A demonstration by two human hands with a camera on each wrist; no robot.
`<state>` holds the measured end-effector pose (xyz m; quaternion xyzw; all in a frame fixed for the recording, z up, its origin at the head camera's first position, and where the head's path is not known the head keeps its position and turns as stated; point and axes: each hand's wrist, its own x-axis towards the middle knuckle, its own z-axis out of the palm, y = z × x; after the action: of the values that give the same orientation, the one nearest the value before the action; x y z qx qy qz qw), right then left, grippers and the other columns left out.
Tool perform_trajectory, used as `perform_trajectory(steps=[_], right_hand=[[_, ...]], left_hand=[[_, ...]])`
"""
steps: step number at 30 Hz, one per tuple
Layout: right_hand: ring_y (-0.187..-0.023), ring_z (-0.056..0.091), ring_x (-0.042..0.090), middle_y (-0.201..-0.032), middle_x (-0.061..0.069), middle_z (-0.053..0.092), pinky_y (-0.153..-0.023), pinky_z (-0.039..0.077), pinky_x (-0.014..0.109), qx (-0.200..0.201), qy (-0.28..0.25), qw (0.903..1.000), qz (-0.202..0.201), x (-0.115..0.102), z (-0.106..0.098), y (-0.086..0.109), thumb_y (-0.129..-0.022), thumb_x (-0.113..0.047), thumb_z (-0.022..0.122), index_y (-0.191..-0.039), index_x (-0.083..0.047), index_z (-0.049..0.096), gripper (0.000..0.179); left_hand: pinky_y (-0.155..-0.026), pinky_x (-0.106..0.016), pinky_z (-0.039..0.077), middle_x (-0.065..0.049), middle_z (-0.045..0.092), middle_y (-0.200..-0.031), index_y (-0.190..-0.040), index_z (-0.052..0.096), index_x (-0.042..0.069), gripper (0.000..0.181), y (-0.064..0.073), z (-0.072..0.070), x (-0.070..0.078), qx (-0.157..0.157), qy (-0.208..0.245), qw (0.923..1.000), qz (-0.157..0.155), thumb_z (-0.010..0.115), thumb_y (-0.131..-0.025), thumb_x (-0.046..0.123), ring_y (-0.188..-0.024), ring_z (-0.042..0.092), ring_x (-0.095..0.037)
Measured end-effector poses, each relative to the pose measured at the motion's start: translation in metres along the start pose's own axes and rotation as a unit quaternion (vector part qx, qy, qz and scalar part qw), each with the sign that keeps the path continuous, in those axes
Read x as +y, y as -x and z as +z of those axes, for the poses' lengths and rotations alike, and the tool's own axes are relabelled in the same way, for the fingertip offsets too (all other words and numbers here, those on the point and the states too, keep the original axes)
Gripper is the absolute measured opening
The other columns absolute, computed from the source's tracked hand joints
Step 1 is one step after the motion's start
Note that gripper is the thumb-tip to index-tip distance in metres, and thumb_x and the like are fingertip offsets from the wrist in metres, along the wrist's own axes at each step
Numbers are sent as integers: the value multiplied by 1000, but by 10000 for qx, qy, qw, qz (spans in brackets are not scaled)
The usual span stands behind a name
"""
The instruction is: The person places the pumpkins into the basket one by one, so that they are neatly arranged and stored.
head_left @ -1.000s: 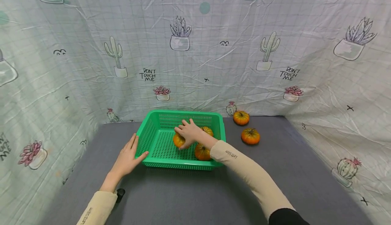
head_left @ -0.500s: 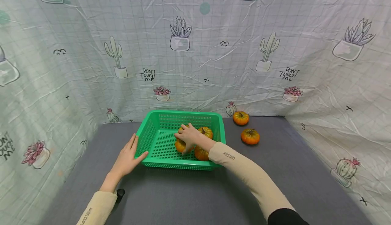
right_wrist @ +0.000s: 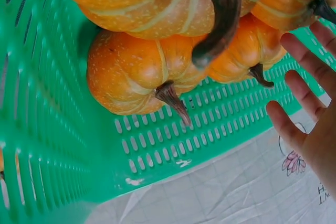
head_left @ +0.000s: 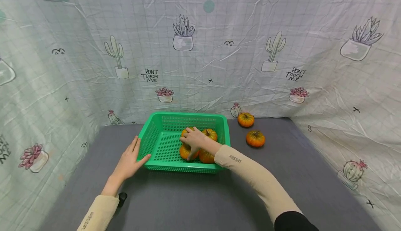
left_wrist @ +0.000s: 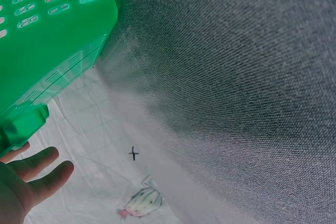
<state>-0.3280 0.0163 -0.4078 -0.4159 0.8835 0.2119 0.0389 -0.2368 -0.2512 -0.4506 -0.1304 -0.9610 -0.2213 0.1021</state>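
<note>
Several small orange pumpkins (head_left: 207, 156) with brown stems sit together in the right part of a green plastic basket (head_left: 185, 167). My right hand (head_left: 195, 139) is over the left pair, its thumb beside the front-left pumpkin (head_left: 183, 152). The right wrist view shows these fingers (right_wrist: 307, 66) spread and fairly straight next to the pumpkins, with nothing gripped. A big pumpkin (right_wrist: 142, 3) fills the top of that view. My left hand (head_left: 126, 161) rests against the basket's left front corner, fingers extended and thumb at the front rim. Below the rim, its fingertips (left_wrist: 55, 177) stick out straight.
Two more pumpkins lie on the grey tabletop (head_left: 181, 203) right of the basket: one at the back (head_left: 245, 120), one nearer (head_left: 255, 138). A cactus-print cloth (head_left: 210, 60) hangs behind and along both sides.
The front-left pumpkin has shifted slightly right and towards the front, against the others. My right hand has loosened from it, uncovering the back-left pumpkin. My left hand has stayed at the basket corner.
</note>
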Motion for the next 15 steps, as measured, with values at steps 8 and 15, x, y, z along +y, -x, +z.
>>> perform_trajectory(steps=[8,15], right_hand=[[-110,38,19,-121,-4,52,-91,37,40,366,-24,9993,-100,5,-7,7,-68,-68,57,-119,-25,48,67],[-103,38,19,-122,-2,51,-86,37,39,689,53,9975,-170,10,-22,18,-68,-69,57,-123,-23,48,72]], left_hand=[[-99,-61,23,-25,9,-147,-141,14,-6,84,0,-1,0,23,-26,10000,23,50,-87,47,-129,20,-48],[-99,-61,23,-26,11,-147,-141,14,-6,83,0,-1,0,31,-27,10000,-2,50,-87,46,-129,20,-48]])
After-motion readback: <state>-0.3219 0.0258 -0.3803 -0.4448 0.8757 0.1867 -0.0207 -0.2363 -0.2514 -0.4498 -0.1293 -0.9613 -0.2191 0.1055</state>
